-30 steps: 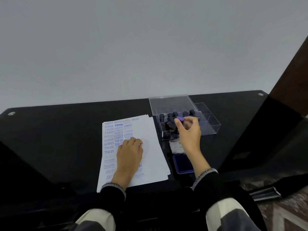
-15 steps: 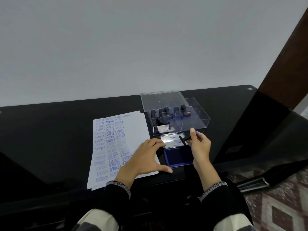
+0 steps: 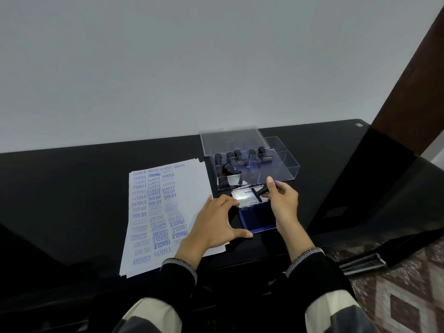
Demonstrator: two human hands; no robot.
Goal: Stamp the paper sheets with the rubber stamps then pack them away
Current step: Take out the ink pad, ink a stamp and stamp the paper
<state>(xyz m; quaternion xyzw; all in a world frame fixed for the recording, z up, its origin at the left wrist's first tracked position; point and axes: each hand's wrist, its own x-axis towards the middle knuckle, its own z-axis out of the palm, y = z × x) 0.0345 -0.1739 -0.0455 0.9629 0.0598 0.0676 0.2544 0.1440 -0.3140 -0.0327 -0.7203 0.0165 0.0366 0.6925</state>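
Stamp (image 3: pixel 260 191) lower; sheet (image 3: pixel 165 212): "SAMPLE", "FRAGILE"

Left grip (image 3: pixel 216 224) splayed flat; right grip (image 3: pixel 283 203) curled, pinching

Dim, even indoor light; glare on the silver ink-pad lid (image 3: pixel 247 197); wide-angle bending at edges; lower corners soft.

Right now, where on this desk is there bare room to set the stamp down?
Bare black desk left of the paper sheets, and right of the clear stamp box. Crowded: between sheets and box, where the ink pad and both hands sit.
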